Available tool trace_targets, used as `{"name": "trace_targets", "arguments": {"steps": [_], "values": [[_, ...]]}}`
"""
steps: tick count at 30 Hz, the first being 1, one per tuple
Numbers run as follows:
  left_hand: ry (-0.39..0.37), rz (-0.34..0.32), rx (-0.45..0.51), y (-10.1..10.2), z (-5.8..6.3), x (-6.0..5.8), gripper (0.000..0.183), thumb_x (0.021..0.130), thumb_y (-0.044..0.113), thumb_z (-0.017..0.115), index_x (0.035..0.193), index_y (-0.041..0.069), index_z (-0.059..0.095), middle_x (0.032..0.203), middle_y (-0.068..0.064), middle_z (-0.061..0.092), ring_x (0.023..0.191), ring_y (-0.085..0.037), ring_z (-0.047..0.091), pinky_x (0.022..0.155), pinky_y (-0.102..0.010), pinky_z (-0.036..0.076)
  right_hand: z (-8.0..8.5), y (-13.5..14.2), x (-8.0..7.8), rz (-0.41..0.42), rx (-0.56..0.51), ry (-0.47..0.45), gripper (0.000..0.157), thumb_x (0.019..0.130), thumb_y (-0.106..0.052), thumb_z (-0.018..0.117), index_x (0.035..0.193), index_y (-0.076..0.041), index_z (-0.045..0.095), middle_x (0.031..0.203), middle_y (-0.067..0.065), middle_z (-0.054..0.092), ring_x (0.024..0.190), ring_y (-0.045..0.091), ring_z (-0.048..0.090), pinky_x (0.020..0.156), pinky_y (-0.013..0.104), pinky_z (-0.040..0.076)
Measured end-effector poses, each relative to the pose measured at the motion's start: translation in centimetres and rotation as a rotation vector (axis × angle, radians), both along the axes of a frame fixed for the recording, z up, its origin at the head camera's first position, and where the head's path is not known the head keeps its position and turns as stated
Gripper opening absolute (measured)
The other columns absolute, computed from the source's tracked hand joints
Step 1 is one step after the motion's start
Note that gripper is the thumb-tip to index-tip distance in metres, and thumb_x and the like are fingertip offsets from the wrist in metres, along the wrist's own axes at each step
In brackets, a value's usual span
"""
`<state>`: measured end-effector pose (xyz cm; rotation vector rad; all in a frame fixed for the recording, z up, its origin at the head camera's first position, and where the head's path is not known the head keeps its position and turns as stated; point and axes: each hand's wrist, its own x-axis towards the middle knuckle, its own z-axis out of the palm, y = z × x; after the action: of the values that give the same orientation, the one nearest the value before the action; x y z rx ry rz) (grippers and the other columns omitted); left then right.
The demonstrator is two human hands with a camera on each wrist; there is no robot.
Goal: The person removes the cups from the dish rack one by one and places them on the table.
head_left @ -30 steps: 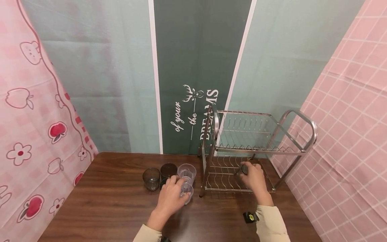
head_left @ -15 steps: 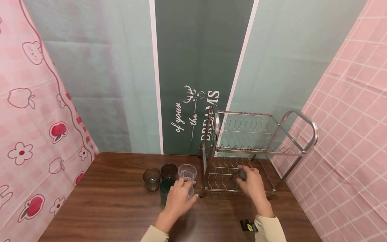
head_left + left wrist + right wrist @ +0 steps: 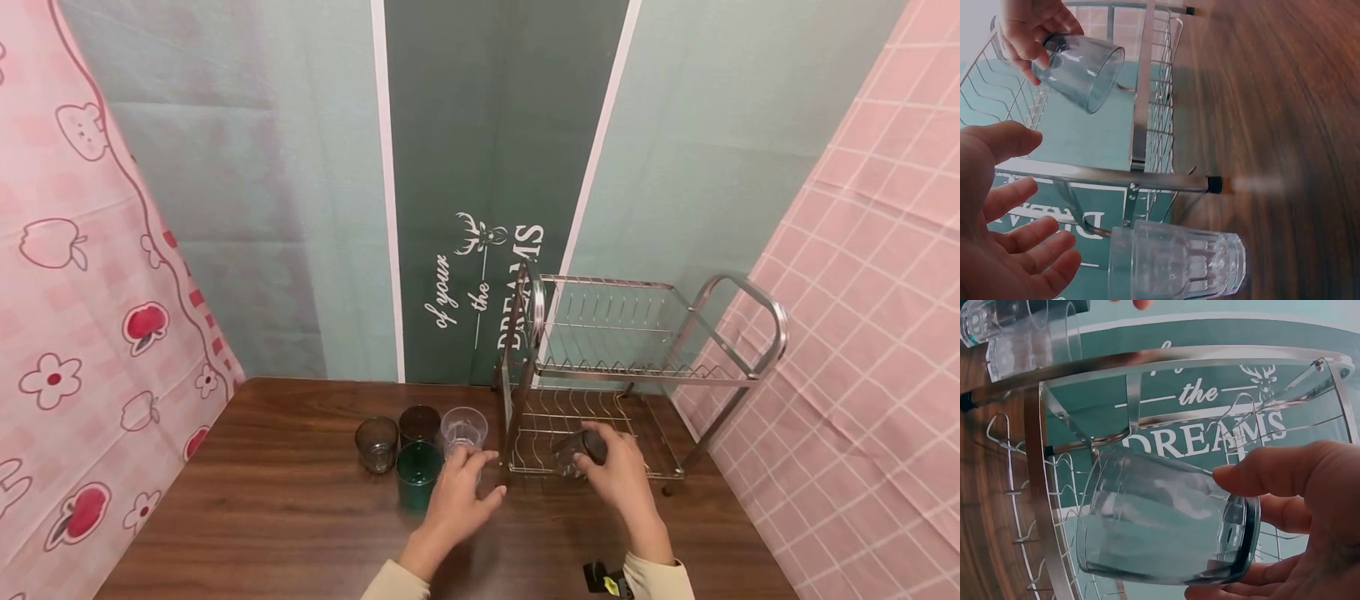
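Note:
My right hand (image 3: 618,471) grips a grey-tinted drinking glass (image 3: 1154,519) by its thick base, thumb on one side and fingers on the other. The glass lies tilted on its side, mouth toward the left, over the front of the lower rack tier. My left hand (image 3: 461,496), fingers spread and loosely bent, holds nothing. It hovers beside the clear glasses (image 3: 463,423) and partly hides one in the head view. One clear glass (image 3: 1185,262) shows its faceted base in the left wrist view. A green glass (image 3: 418,475) stands just left of that hand.
A two-tier metal dish rack (image 3: 645,375) stands on the right of the wooden table (image 3: 262,500). A smoky glass (image 3: 376,448) and a dark brown glass (image 3: 420,423) stand behind the green one. Curtains hang at the back and sides.
My right hand has brought the grey glass leftward and nearer the rack's front edge. My left hand has drawn right and back from the clear glasses, uncovering the green glass.

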<state>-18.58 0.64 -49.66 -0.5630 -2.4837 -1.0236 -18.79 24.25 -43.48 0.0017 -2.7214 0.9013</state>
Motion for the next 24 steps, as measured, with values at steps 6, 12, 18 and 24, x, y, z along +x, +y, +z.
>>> {"name": "trace_targets", "arguments": {"steps": [6, 12, 18, 24], "values": [[-0.095, -0.087, 0.114, 0.5, -0.6, 0.0, 0.046, 0.076, 0.027, 0.074, 0.117, 0.012, 0.062, 0.11, 0.0, 0.053, 0.1, -0.02, 0.054, 0.079, -0.039, 0.045, -0.6, 0.0, 0.5, 0.023, -0.028, 0.016, 0.045, 0.081, -0.013, 0.07, 0.124, -0.006, 0.056, 0.106, 0.019, 0.057, 0.095, 0.035, 0.052, 0.074, 0.051, 0.039], [-0.155, -0.116, 0.211, 0.9, -1.0, -0.1, 0.049, 0.076, 0.029, 0.074, 0.12, 0.013, 0.059, 0.114, -0.003, 0.055, 0.103, -0.021, 0.053, 0.081, -0.043, 0.043, -1.5, -0.4, 1.0, 0.006, -0.145, 0.032, 0.043, 0.083, -0.016, 0.069, 0.123, -0.009, 0.056, 0.109, 0.017, 0.06, 0.097, 0.031, 0.056, 0.075, 0.046, 0.043], [-0.302, -0.17, 0.436, 1.6, -1.1, -0.2, 0.052, 0.078, 0.026, 0.074, 0.123, 0.008, 0.056, 0.117, -0.012, 0.054, 0.102, -0.03, 0.054, 0.076, -0.04, 0.049, -2.6, -1.2, 1.6, -0.004, -0.371, 0.001, 0.041, 0.085, -0.014, 0.067, 0.124, -0.009, 0.055, 0.105, 0.015, 0.061, 0.096, 0.028, 0.059, 0.076, 0.038, 0.045], [-0.45, -0.202, 0.645, 1.9, 0.6, 0.6, 0.056, 0.079, 0.019, 0.073, 0.127, 0.0, 0.05, 0.126, -0.02, 0.05, 0.107, -0.04, 0.052, 0.08, -0.046, 0.048, -3.3, -2.1, 2.0, 0.021, -0.583, -0.005, 0.04, 0.085, -0.005, 0.064, 0.124, -0.002, 0.053, 0.108, 0.02, 0.058, 0.094, 0.026, 0.058, 0.075, 0.03, 0.047]]}}
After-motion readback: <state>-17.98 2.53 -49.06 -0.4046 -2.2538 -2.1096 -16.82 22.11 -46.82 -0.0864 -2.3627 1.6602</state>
